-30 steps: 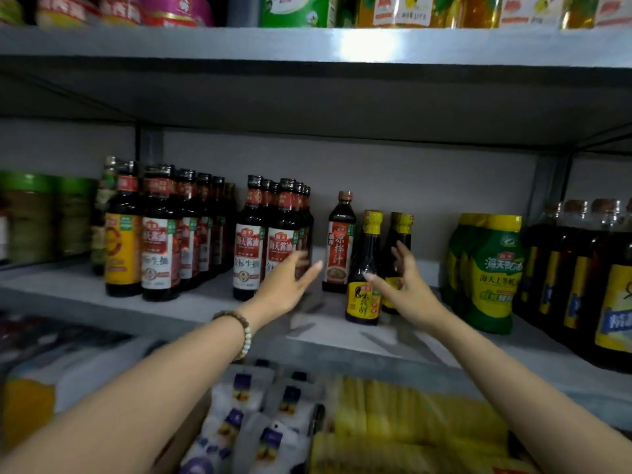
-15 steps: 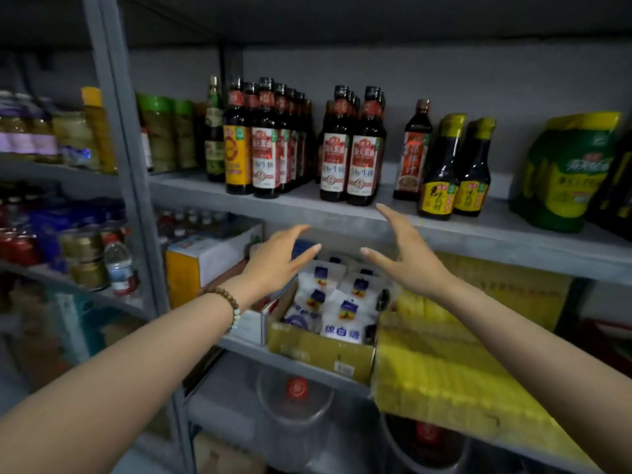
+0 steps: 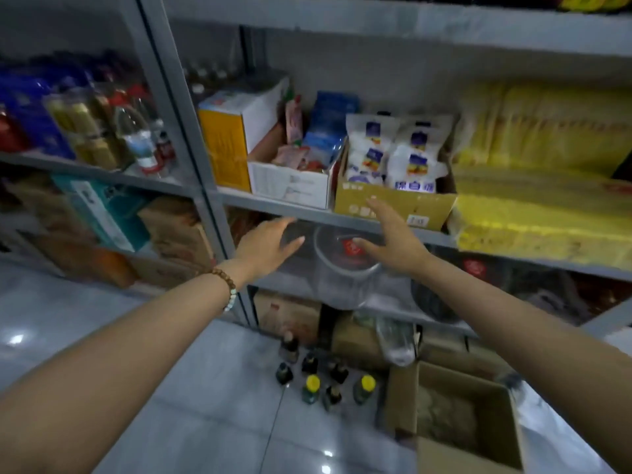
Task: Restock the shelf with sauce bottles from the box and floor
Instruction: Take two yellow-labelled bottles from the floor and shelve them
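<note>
Bottles (image 3: 319,378) on floor, well below both seemingly empty hands (image 3: 337,246).

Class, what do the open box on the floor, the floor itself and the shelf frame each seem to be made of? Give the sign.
Open box: brown corrugated cardboard, matte, with folded flaps. Floor: glossy pale tile, likely ceramic, with light reflections and a grout line. Shelf frame: probably grey painted metal, thin straight uprights.
</note>
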Action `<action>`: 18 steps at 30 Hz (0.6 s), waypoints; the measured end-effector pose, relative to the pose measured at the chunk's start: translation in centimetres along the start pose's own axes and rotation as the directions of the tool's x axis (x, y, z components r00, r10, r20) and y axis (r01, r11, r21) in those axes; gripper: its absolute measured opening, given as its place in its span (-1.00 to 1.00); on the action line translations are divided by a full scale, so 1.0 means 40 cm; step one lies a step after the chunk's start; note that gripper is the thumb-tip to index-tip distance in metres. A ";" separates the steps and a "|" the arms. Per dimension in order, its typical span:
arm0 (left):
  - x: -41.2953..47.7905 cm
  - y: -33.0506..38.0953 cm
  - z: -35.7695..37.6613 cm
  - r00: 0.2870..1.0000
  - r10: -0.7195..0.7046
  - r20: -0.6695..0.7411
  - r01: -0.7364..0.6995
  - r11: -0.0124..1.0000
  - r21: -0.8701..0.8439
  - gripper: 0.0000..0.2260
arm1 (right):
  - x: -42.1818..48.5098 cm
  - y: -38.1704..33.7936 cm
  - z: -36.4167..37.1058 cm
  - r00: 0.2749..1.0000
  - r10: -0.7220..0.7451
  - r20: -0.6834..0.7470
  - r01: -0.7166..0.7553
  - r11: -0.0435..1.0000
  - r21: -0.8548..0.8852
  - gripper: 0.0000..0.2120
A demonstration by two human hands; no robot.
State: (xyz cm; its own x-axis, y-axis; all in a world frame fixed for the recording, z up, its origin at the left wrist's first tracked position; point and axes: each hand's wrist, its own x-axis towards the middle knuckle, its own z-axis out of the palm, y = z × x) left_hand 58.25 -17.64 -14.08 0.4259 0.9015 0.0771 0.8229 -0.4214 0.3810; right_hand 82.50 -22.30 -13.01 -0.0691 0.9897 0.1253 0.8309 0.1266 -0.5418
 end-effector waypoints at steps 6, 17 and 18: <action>-0.035 -0.119 0.182 0.988 -0.050 0.143 0.056 0.998 -0.038 -0.48 | -0.003 0.105 0.221 0.981 0.122 0.152 -0.129 0.991 0.032 -0.30; -0.057 -0.397 0.596 0.876 -0.284 0.390 0.317 0.948 -0.020 -0.50 | -0.057 0.357 0.658 0.860 0.333 0.386 -0.348 0.937 -0.033 -0.47; -0.060 -0.423 0.636 0.858 -0.294 0.422 0.326 0.945 -0.004 -0.49 | -0.066 0.379 0.698 0.850 0.330 0.410 -0.343 0.938 -0.045 -0.54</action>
State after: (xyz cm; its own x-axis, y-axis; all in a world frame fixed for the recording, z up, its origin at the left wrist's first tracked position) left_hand 52.88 -15.20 -44.14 0.2817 0.8553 -0.4348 0.9154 -0.1038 0.3890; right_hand 79.84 -21.12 -44.77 -0.0106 0.9108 -0.4128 0.8282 -0.2234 -0.5141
